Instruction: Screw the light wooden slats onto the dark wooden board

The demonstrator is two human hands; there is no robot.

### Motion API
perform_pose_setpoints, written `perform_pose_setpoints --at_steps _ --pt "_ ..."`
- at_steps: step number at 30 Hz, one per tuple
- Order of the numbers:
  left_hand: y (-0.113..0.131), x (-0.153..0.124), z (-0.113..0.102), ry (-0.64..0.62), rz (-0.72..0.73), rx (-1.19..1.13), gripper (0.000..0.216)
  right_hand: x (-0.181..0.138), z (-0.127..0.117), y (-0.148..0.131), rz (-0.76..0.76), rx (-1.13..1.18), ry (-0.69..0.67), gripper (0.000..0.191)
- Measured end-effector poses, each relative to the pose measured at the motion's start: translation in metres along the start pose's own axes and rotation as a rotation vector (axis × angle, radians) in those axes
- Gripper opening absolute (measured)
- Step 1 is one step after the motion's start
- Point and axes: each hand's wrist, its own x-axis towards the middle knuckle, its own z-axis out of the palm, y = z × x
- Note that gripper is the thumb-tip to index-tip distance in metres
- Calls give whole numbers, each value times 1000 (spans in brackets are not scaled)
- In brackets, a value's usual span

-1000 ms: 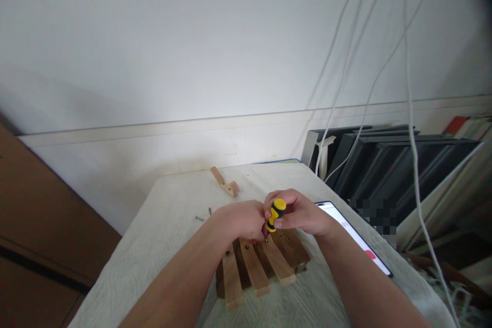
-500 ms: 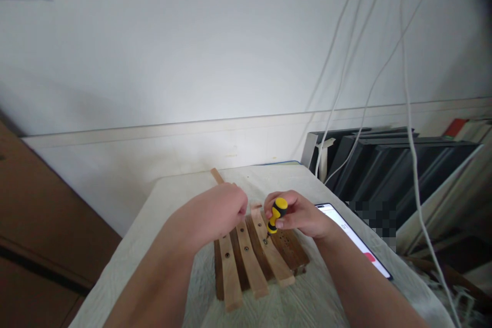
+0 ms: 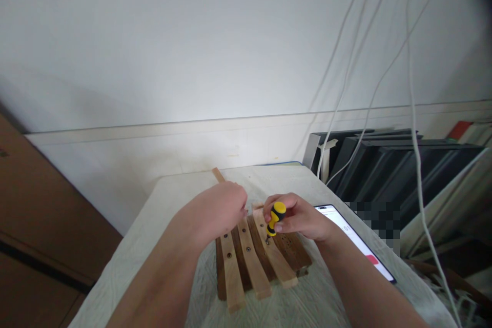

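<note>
A short screwdriver [image 3: 277, 212] with a yellow and black handle is gripped in my right hand [image 3: 299, 215]. It leans, with its tip at a screw in the right pale wooden strip [image 3: 282, 266]. That strip lies across a darker brown wooden base [image 3: 299, 253], alongside a middle strip [image 3: 257, 274] and a left strip [image 3: 233, 284], both with screws in them. My left hand [image 3: 228, 205] is curled closed over the far ends of the strips. Its fingertips are hidden, so what they hold cannot be seen. A pale wood end [image 3: 218, 175] sticks out beyond it.
A phone [image 3: 353, 241] with a lit screen lies to the right of my right hand. The table has a pale, wrinkled cloth [image 3: 154, 225]. Dark panels [image 3: 392, 174] lean by the wall at right, where white cables [image 3: 413, 133] hang. A brown wooden surface [image 3: 42, 205] stands left.
The screwdriver handle has turned and tilts slightly more to the right, its tip still at the same screw. My left hand is almost unmoved. The whole view has shifted slightly.
</note>
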Motion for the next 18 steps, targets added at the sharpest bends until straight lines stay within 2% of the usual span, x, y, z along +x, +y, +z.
perform_pose_setpoints --at_steps 4,6,10,11,14,18 --pt "2 1 0 1 -15 -27 26 1 1 0 11 -16 9 8" --pt "6 1 -3 41 -16 -78 26 1 1 0 23 -32 9 9" --pt "20 -3 -14 352 35 -301 30 1 2 -1 41 -39 6 11" --pt "24 -4 -15 397 61 -360 31 2 2 -1 44 -31 4 12" --pt "35 -8 -16 352 100 -397 32 3 4 -3 48 -31 -10 12" --pt "41 -4 -7 284 -2 -253 35 5 5 -5 39 -47 0 12"
